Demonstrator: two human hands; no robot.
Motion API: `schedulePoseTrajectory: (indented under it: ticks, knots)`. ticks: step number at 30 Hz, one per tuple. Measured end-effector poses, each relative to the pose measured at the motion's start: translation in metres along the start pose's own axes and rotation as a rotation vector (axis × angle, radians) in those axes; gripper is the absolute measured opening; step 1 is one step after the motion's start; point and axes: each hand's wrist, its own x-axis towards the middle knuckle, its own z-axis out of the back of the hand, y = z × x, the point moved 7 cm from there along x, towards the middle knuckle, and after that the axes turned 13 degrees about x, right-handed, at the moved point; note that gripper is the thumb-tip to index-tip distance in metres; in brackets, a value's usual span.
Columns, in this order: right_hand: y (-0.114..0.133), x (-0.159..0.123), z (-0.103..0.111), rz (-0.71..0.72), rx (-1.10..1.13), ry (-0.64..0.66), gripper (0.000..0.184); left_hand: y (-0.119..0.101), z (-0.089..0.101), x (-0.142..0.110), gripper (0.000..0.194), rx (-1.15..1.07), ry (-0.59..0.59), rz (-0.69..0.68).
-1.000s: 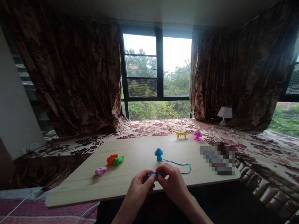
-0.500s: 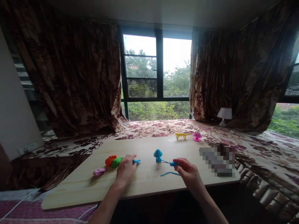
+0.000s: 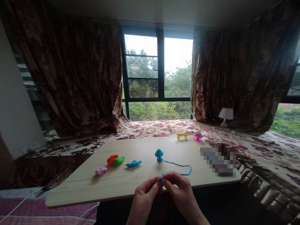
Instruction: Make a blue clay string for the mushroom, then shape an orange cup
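Both my hands meet at the near edge of the wooden table (image 3: 131,184). My left hand (image 3: 144,198) and my right hand (image 3: 181,193) pinch the end of a blue string (image 3: 178,165) between their fingertips. The string loops over the table to a blue mushroom-shaped bead (image 3: 159,154). A blue fish-shaped bead (image 3: 133,163) lies on the table to the left of the mushroom. Further left lie a green bead (image 3: 118,161), an orange bead (image 3: 112,159) and a pink bead (image 3: 101,171).
A yellow toy (image 3: 182,135) and a pink toy (image 3: 198,136) sit at the table's far edge. A blurred-out object (image 3: 217,161) lies at the right end. A small white lamp (image 3: 225,115) stands on the patterned window seat, with curtains and windows behind.
My left hand set the blue fish bead down beside the green bead and came back. Both hands now meet again at the near edge, pinching the string's end.
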Motion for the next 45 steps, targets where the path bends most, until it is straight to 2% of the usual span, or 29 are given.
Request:
schedulePoseTrajectory:
  ticks: [2,4,7,10,14,18,24,27,31,33,38,41,45]
  knots:
    - [-0.013,-0.002,0.000,-0.093,0.100,-0.001,0.012,0.016,-0.004,-0.002,0.024,-0.266,-0.007,0.153]
    - [-0.021,-0.003,0.001,-0.095,0.123,-0.027,0.011,0.023,-0.006,-0.006,0.020,-0.424,-0.046,0.244]
    - [-0.020,-0.006,0.001,0.038,0.021,-0.077,0.005,0.020,-0.013,-0.013,0.015,-0.503,-0.054,0.278]
    - [-0.014,-0.012,-0.006,0.142,-0.073,-0.054,0.013,0.012,-0.020,-0.018,0.016,-0.535,-0.021,0.271]
    - [-0.006,-0.018,-0.014,0.199,-0.118,0.031,0.023,0.011,-0.016,-0.018,0.018,-0.553,-0.056,0.259]
    - [-0.003,-0.018,-0.010,0.216,-0.155,0.016,0.027,0.014,-0.010,-0.016,0.018,-0.500,-0.085,0.259]
    - [0.005,-0.021,-0.005,0.281,-0.278,0.025,0.023,0.004,-0.021,-0.021,0.020,-0.452,0.083,0.201]
    - [0.007,-0.025,-0.003,0.275,-0.322,0.061,0.023,0.009,-0.021,-0.021,0.017,-0.463,0.084,0.182]
    - [0.001,-0.027,-0.005,0.224,-0.339,0.176,0.041,0.014,-0.019,-0.021,0.019,-0.422,0.107,0.195]
    - [0.000,-0.026,-0.007,0.235,-0.380,0.212,0.042,0.009,-0.022,-0.024,0.023,-0.384,0.155,0.189]
    - [0.003,-0.024,-0.002,0.281,-0.413,0.106,0.026,-0.001,-0.034,-0.030,0.029,-0.355,0.230,0.214]
    - [0.008,-0.025,-0.007,0.291,-0.443,0.133,0.025,0.004,-0.031,-0.027,0.026,-0.376,0.184,0.198]
    - [0.014,-0.027,-0.019,0.313,-0.454,0.260,0.040,0.017,-0.017,-0.020,0.022,-0.446,0.079,0.212]
